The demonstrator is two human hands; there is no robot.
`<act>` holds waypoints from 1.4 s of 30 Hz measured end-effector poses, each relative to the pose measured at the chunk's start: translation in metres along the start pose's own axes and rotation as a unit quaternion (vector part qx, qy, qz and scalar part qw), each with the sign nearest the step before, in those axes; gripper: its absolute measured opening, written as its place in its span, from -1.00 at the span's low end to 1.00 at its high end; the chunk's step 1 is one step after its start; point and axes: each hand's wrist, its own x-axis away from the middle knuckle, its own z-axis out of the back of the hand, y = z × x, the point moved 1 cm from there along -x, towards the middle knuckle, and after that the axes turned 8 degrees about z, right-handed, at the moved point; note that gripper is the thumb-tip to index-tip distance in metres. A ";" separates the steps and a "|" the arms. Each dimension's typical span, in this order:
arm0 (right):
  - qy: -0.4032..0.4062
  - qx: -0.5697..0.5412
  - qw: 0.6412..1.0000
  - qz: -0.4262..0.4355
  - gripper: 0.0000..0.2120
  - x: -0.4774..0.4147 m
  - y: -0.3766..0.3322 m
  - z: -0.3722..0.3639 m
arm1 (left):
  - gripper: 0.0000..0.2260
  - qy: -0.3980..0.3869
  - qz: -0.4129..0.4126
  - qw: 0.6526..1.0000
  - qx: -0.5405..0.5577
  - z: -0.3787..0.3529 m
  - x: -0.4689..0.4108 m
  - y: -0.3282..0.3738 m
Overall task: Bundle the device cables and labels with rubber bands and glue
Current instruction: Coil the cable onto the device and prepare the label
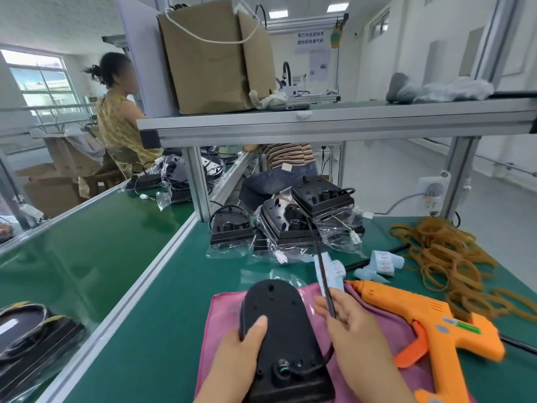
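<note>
Fingers (347,301) of the right hand (360,335) pinch the black cable (321,266) (it runs straight away from them). Left hand (238,347) grips the black device (279,321) on the pink cloth (223,312), thumb on top.

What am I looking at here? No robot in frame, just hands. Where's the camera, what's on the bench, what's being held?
There is no machine here. A person works with bare hands, and the single picture comes from a wide-angle camera worn on their head, looking forward and down. That is why straight edges look bent.

The left hand grips a black device by its edge. The device lies on a pink cloth spread on the green bench. The right hand pinches the device's black cable, which is stretched straight away from the fingers.

To the right lie an orange glue gun, a heap of rubber bands and strips of labels. Further back sit more devices in clear bags. Other people sit at the neighbouring benches.
</note>
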 end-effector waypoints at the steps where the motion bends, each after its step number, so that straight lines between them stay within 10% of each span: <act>1: -0.007 0.030 0.999 0.022 -0.48 0.004 0.001 0.000 | -0.69 0.000 -0.005 0.999 -0.044 -0.002 0.000 -0.001; 13: -0.029 0.167 0.985 0.035 -0.47 0.005 0.023 -0.004 | -0.65 0.118 -0.155 0.910 -0.366 -0.007 -0.020 0.035; 18: -0.029 0.144 0.988 0.038 -0.51 0.005 0.029 -0.006 | -0.79 0.057 -0.197 0.950 -0.235 -0.046 -0.037 0.088; 23: -0.019 0.126 0.991 0.049 -0.54 0.005 0.029 -0.006 | -0.79 -0.081 -0.028 0.996 -0.038 -0.076 -0.064 0.124; 42: -0.053 0.160 0.985 0.030 -0.48 0.000 0.033 -0.003 | -0.88 -0.097 0.018 0.989 0.107 -0.053 -0.112 0.125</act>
